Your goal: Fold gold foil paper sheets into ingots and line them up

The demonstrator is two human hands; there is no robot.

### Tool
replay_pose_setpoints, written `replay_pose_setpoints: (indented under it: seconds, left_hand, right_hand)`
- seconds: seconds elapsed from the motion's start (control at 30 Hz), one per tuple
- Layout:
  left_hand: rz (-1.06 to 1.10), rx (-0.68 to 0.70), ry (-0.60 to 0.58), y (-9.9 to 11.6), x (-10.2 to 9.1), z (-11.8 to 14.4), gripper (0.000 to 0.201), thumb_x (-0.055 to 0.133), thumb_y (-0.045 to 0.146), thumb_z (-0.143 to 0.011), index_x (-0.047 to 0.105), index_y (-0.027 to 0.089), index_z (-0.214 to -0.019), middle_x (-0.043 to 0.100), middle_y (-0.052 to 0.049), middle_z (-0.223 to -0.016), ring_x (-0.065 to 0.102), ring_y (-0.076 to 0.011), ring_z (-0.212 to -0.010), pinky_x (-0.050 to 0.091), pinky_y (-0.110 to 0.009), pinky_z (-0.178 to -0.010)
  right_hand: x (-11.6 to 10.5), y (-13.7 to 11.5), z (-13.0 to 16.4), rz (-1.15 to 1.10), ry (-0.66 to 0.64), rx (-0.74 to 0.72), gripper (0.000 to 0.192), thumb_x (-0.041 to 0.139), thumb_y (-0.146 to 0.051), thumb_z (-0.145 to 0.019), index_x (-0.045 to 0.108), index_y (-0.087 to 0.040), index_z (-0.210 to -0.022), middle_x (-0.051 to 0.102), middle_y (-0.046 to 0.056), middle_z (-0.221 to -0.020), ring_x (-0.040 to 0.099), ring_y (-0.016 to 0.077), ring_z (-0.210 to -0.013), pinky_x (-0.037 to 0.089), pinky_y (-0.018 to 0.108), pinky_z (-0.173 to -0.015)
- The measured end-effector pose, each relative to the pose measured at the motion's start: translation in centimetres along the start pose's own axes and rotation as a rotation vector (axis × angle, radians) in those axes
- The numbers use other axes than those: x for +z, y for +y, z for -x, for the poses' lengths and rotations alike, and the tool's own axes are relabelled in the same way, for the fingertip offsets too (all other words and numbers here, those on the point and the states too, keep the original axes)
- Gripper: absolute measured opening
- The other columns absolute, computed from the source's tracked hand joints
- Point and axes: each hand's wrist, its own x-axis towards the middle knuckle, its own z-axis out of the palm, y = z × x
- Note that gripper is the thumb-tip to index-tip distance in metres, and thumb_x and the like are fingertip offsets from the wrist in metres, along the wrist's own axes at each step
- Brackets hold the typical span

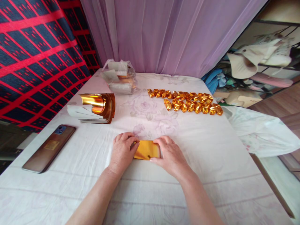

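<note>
A small rectangle of gold foil paper (146, 150) lies low on the table in front of me, shiny side up. My left hand (124, 150) pinches its left end, thumb on the foil and fingers curled by the far corner. At the opposite end my right hand (170, 154) grips the paper, thumb at the near edge and fingertips at the far one. Beyond the right hand stand two rows of folded gold foil pieces (193, 102). A curled stack of gold foil sheets (110, 107) with white backs rests to the left.
A clear plastic bag (120, 78) of more sheets sits at the back left. The phone (50, 148) lies face down near the left edge. A white flowered cloth (150, 193) covers the table. Purple curtain (159, 37) hangs behind; shelves with hats (246, 62) stand right.
</note>
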Motion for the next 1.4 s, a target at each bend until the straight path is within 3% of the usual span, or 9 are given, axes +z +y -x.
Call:
replay_pose_setpoints:
  seconds: [0.27, 0.57, 0.63, 0.73, 0.83, 1.0, 1.07, 1.23, 1.4]
  left_hand:
    - [0.003, -0.004, 0.002, 0.0, 0.0, 0.0, 0.01, 0.065, 0.021, -0.085, 0.073, 0.026, -0.089, 0.067, -0.003, -0.102, 0.059, -0.0244, -0.099, 0.043, -0.043, -0.09]
    - [-0.003, 0.003, 0.005, -0.1, 0.0, 0.0, 0.011, 0.063, 0.022, -0.085, 0.073, 0.025, -0.089, 0.067, -0.004, -0.102, 0.059, -0.0248, -0.099, 0.044, -0.044, -0.09]
    - [-0.004, 0.003, 0.003, -0.1, 0.0, 0.0, 0.012, 0.062, 0.022, -0.085, 0.073, 0.025, -0.089, 0.067, -0.004, -0.102, 0.059, -0.0249, -0.099, 0.044, -0.044, -0.09]
    - [-0.007, 0.005, 0.003, -0.1, 0.0, 0.0, 0.011, 0.063, 0.022, -0.085, 0.073, 0.025, -0.089, 0.067, -0.004, -0.103, 0.059, -0.0251, -0.1, 0.044, -0.044, -0.09]
    - [-0.007, 0.009, 0.004, -0.1, 0.1, -0.1, 0.011, 0.063, 0.022, -0.086, 0.073, 0.025, -0.089, 0.067, -0.004, -0.103, 0.059, -0.0251, -0.099, 0.044, -0.044, -0.09]
    - [-0.001, 0.012, -0.003, 0.1, -0.2, 0.0, 0.009, 0.064, 0.023, -0.084, 0.071, 0.025, -0.089, 0.066, -0.004, -0.103, 0.059, -0.0246, -0.1, 0.044, -0.044, -0.092]
    - [-0.015, 0.011, -0.021, 0.3, -0.6, 0.1, 0.01, 0.067, 0.028, -0.081, 0.07, 0.025, -0.091, 0.065, -0.004, -0.105, 0.058, -0.0257, -0.103, 0.043, -0.045, -0.094]
    - [-0.104, 0.046, -0.094, 1.6, -1.3, 0.7, 0.044, 0.077, 0.048, -0.071, 0.064, 0.022, -0.103, 0.062, -0.009, -0.116, 0.054, -0.0311, -0.111, 0.041, -0.049, -0.098]
    - [-0.168, 0.005, -0.049, 2.5, -0.5, 1.4, 0.05, 0.077, 0.051, -0.071, 0.059, 0.021, -0.106, 0.06, -0.011, -0.121, 0.053, -0.0327, -0.113, 0.034, -0.054, -0.102]
  right_hand:
    - [-0.2, 2.3, 0.1, -0.209, -0.057, -0.086, 0.057, 0.069, -0.006, -0.068, 0.062, -0.027, -0.12, 0.054, 0.005, -0.125, 0.055, 0.0216, -0.115, 0.044, 0.039, -0.102]
    - [-1.2, 3.7, 0.4, -0.354, -0.146, -0.16, 0.067, 0.051, 0.003, -0.065, 0.062, -0.029, -0.123, 0.051, 0.005, -0.134, 0.049, 0.02, -0.129, 0.042, 0.037, -0.107]
    - [-1.2, 4.0, 0.2, -0.405, -0.128, -0.162, 0.056, 0.054, -0.002, -0.069, 0.064, -0.028, -0.118, 0.053, 0.004, -0.131, 0.05, 0.0196, -0.127, 0.043, 0.036, -0.106]
    - [-0.6, 3.6, -0.2, -0.447, -0.052, -0.111, 0.022, 0.058, -0.017, -0.082, 0.069, -0.025, -0.099, 0.06, 0.004, -0.115, 0.059, 0.0185, -0.112, 0.049, 0.032, -0.093]
    - [0.3, 2.3, -0.5, -0.321, 0.073, -0.044, 0.004, 0.063, -0.024, -0.084, 0.067, -0.022, -0.083, 0.062, 0.003, -0.099, 0.062, 0.0182, -0.096, 0.049, 0.032, -0.085]
    - [1.1, 0.3, -0.5, -0.034, 0.154, 0.026, 0.021, 0.079, -0.03, -0.072, 0.064, -0.022, -0.085, 0.059, 0.005, -0.098, 0.06, 0.0222, -0.092, 0.047, 0.036, -0.082]
    - [1.0, 0.1, -0.4, -0.023, 0.13, 0.025, 0.026, 0.081, -0.03, -0.07, 0.063, -0.023, -0.087, 0.059, 0.005, -0.099, 0.06, 0.0225, -0.093, 0.046, 0.036, -0.083]
    - [0.6, 0.4, -0.4, -0.036, 0.082, 0.016, 0.032, 0.083, -0.031, -0.067, 0.063, -0.022, -0.09, 0.058, 0.004, -0.099, 0.059, 0.0221, -0.095, 0.045, 0.035, -0.082]
    - [0.7, 0.6, -0.3, -0.046, 0.084, -0.004, 0.034, 0.084, -0.033, -0.067, 0.063, -0.022, -0.091, 0.058, 0.004, -0.101, 0.058, 0.0218, -0.096, 0.045, 0.035, -0.082]
